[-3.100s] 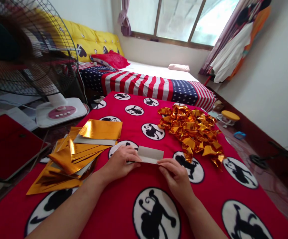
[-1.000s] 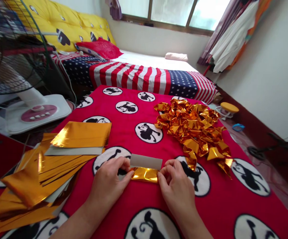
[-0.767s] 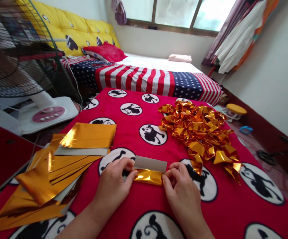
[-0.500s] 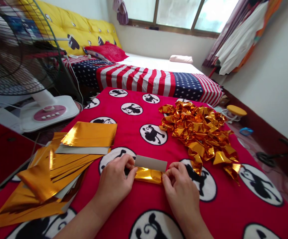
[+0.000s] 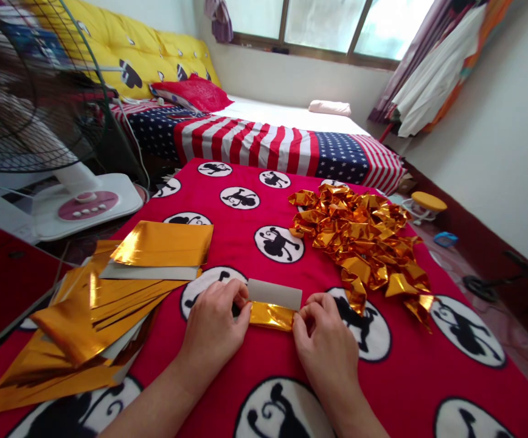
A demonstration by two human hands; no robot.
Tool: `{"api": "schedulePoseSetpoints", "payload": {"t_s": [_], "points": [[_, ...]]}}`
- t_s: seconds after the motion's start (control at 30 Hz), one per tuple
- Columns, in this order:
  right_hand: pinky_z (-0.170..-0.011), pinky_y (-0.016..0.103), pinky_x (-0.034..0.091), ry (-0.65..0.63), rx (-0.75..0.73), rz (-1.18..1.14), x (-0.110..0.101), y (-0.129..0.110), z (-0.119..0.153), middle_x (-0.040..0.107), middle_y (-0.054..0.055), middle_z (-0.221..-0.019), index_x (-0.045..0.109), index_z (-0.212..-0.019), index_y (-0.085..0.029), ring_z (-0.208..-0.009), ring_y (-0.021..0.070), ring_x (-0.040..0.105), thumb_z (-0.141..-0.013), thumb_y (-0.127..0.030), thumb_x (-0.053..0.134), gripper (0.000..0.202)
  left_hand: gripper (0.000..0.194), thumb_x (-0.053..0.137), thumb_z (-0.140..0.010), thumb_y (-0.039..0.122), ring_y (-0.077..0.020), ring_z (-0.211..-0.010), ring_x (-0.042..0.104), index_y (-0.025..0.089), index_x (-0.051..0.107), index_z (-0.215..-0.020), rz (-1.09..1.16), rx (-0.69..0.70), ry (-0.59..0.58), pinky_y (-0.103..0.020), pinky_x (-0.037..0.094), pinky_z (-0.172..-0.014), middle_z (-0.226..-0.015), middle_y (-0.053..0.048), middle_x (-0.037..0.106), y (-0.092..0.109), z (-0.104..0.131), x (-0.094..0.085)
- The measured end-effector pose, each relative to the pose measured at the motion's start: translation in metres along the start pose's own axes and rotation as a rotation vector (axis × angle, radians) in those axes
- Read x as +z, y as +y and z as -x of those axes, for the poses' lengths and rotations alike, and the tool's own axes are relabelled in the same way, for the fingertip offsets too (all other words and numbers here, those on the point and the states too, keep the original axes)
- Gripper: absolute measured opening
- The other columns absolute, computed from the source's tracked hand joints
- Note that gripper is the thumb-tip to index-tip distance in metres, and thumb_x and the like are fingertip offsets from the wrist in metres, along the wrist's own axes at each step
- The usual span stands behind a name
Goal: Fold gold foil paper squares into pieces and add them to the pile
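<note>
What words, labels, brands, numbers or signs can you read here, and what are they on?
None can be read.
Fan base: any button markings are too small to read.
Yellow cushion: pale marks on its dark shapes are too blurred to read.
Folded foil sheet: no lettering visible.

I pinch a small oblong of foil paper (image 5: pixel 272 315) at both ends. It is folded lengthwise, a glossy, faintly wrinkled gold band towards me, a matt grey strip behind. It lies crosswise, roughly midway between the left and right edges of the red cloth (image 5: pixel 401 377), well apart from the far edge.
</note>
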State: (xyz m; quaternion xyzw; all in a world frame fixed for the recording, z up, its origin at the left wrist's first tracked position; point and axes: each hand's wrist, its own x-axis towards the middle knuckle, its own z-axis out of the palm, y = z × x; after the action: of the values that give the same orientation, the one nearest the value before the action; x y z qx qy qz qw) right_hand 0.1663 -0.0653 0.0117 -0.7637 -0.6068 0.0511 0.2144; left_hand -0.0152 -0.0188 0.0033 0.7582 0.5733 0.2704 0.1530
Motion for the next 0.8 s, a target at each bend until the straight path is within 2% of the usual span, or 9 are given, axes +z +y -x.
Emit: {"api": "schedulePoseSetpoints", "payload": {"t_s": [0.33,0.57,0.8], "points": [[-0.052,0.025,0.031,-0.021,0.006,-0.001,0.0005,0.001,-0.0007,0.058,0.001,-0.095,0.055,-0.069,-0.019,-0.064,0.0104,0.057,-0.082,-0.021,0.052,0.014,0.007,0.055,-0.079,0.015,-0.0211,-0.079,0.055,0.022,0.054,-0.078,-0.117,0.108,0.061,-0.036,0.036,-0.076,-0.075,-0.001,0.061,0.009,0.0026,-0.0028],[-0.052,0.024,0.031,-0.041,0.014,-0.027,-0.0019,0.0005,-0.002,0.057,0.0,-0.091,0.055,-0.068,-0.019,-0.065,0.0102,0.057,-0.083,-0.023,0.051,0.016,0.006,0.059,-0.079,0.017,-0.0206,-0.078,0.056,0.022,0.055,-0.079,-0.125,0.093,0.091,-0.035,0.035,-0.076,-0.075,-0.001,0.062,0.0081,0.0036,-0.0047],[-0.051,0.024,0.028,-0.008,0.007,-0.061,-0.0015,0.0008,-0.0021,0.058,0.0,-0.089,0.055,-0.065,-0.019,-0.062,0.0096,0.054,-0.08,-0.019,0.051,0.015,0.006,0.06,-0.08,0.019,-0.0214,-0.079,0.057,0.023,0.057,-0.082,-0.122,0.056,0.08,-0.035,0.034,-0.074,-0.076,-0.001,0.064,0.0059,0.0051,-0.0035]]}}
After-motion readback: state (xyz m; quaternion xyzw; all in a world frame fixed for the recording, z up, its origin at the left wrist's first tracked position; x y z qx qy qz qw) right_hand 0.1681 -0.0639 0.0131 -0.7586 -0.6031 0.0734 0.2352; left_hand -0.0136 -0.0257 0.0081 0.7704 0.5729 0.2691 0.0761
